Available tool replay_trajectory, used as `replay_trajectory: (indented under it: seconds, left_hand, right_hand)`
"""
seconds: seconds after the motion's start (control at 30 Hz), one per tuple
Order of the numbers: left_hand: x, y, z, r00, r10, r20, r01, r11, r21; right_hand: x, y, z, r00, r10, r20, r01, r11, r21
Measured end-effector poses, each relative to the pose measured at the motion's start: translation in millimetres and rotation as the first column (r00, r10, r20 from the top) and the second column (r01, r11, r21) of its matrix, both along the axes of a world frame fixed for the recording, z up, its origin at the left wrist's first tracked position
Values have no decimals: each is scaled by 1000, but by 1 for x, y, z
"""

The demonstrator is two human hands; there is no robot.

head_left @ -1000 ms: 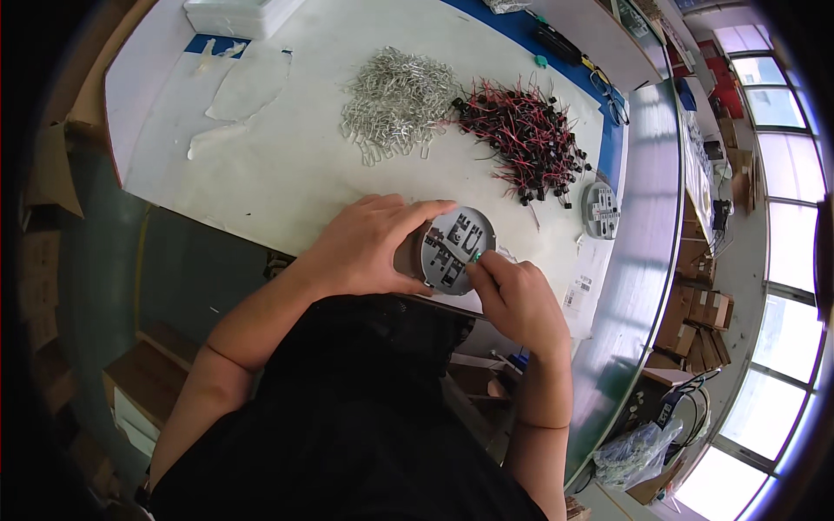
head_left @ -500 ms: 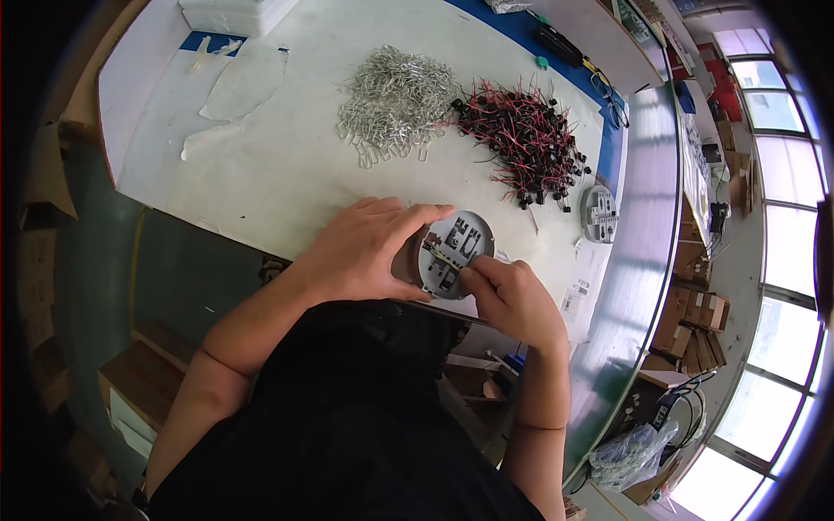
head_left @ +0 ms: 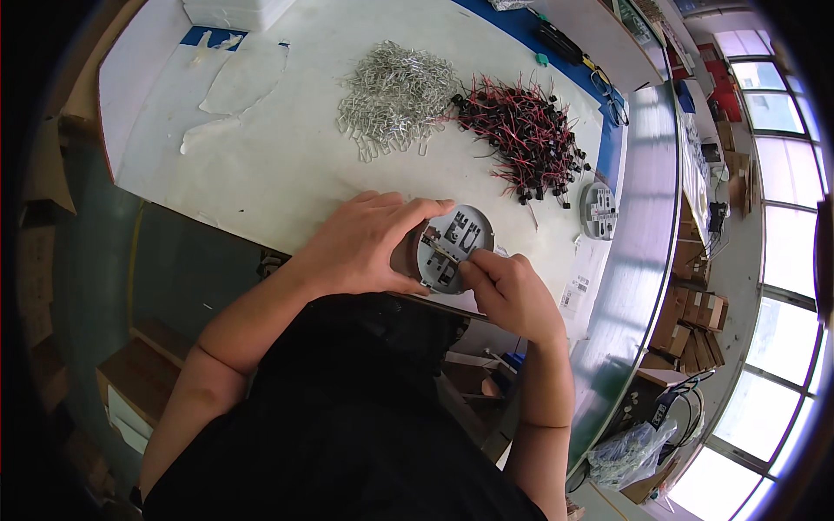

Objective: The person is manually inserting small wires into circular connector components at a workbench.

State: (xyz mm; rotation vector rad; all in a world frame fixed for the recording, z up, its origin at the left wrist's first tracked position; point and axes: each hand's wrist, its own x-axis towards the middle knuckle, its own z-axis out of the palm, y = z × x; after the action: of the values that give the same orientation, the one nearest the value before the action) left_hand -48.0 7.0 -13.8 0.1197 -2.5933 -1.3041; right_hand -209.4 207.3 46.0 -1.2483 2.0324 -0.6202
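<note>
A round grey plastic housing (head_left: 470, 227) with slots and small fittings inside is held near the table's front edge. My left hand (head_left: 369, 241) grips its left rim between thumb and fingers. My right hand (head_left: 508, 291) is closed, its thumb and forefinger pinching at the lower right of the housing's inside. Whatever sits between those fingertips is hidden. Beyond the housing lie a heap of bent silver wire clips (head_left: 395, 100) and, right of it, a pile of small black parts with red and black leads (head_left: 526, 139).
A second round grey housing (head_left: 599, 211) rests at the table's right side. A black-handled tool (head_left: 560, 43) and a small green piece (head_left: 542, 60) lie at the far right edge. A white block (head_left: 230, 13) stands far left, near torn film (head_left: 208, 135). Cardboard boxes (head_left: 143, 382) stand below the table.
Both hands and the housing appear slightly higher in the picture, along with a small shift of the view. The grip on the housing is the same.
</note>
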Motion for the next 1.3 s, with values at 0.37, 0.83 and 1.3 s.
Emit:
replay_trajectory:
  seconds: [0.37, 0.83, 1.3]
  left_hand:
    - [0, 0, 0, 1000, 3, -4, -3, 1000, 3]
    - [1, 1, 1, 999, -9, 50, 10, 1000, -17]
    - [2, 0, -3, 1000, -5, 1, 5, 999, -42]
  right_hand:
    - [-11, -2, 0, 997, 44, 70, -47, 998, 44]
    - [8, -13, 4, 988, 55, -146, -44, 996, 72]
    - [17, -27, 45, 927, 133, -352, -29, 958, 285]
